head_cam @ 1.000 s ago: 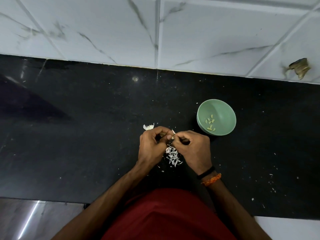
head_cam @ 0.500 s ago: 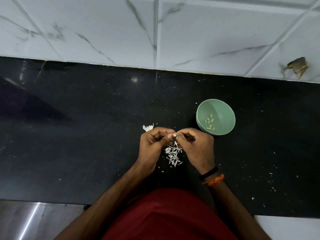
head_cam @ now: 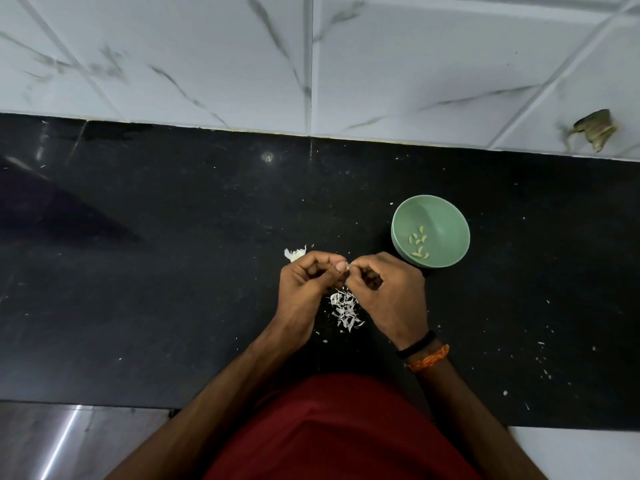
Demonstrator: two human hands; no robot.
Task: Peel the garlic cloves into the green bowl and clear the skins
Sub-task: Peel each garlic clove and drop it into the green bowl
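Note:
My left hand [head_cam: 306, 289] and my right hand [head_cam: 388, 292] meet fingertip to fingertip over the black counter, both pinching one small garlic clove [head_cam: 347, 267] between them. Directly below the fingers lies a heap of white garlic skins [head_cam: 346, 310]. A piece of garlic bulb [head_cam: 294, 253] sits just behind my left hand, partly hidden by it. The green bowl [head_cam: 446, 216] stands to the right of my right hand, apart from it, with several peeled cloves [head_cam: 418, 244] in its bottom.
The black counter [head_cam: 173, 271] runs left to right, with a white marble-tiled wall [head_cam: 207, 64] behind it. Small skin flecks [head_cam: 543, 362] are scattered at the right. A brownish scrap [head_cam: 594, 129] clings to the wall at the far right.
Both hands have stayed together on the clove, shifting only slightly as the fingertips work at it. The bowl and the skin heap have not moved.

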